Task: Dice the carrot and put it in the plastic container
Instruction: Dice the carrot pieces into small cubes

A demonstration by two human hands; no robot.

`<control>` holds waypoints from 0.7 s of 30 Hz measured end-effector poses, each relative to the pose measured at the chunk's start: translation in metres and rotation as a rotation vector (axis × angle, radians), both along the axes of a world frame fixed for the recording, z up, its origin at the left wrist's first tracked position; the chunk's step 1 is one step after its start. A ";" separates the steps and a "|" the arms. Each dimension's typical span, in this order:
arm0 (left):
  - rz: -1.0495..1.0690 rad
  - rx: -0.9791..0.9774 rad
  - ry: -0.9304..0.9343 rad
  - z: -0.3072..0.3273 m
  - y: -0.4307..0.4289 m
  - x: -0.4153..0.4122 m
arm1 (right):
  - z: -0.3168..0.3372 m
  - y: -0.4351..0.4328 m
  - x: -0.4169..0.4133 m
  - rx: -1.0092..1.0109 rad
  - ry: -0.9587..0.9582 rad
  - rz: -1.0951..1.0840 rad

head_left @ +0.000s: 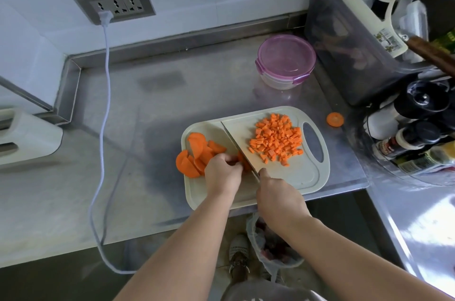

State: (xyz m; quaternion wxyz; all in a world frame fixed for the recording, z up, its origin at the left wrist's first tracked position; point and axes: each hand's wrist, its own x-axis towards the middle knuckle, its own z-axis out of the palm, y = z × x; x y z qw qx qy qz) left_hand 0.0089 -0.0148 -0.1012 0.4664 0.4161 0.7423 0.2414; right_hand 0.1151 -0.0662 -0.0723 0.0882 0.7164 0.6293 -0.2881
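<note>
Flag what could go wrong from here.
1. The left hand pins slices with its fingers right beside the knife; a slip could nick them.
2. Some slices reach past the board's left edge and may drop off; a stray slice already lies on the counter.
3. The container is lidded, so the dice can't go in yet.

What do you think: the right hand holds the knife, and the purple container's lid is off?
Its lid is on the purple container, as the head view shows. The right hand does hold the knife.
</note>
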 end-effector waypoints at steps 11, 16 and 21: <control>0.010 0.011 0.004 0.003 0.000 0.001 | 0.003 0.004 0.009 0.063 0.110 -0.056; 0.046 -0.002 -0.072 0.003 -0.002 0.001 | 0.010 -0.002 0.012 0.110 0.121 -0.030; 0.017 0.017 -0.024 0.005 -0.004 0.000 | 0.012 -0.010 0.008 0.080 0.098 0.014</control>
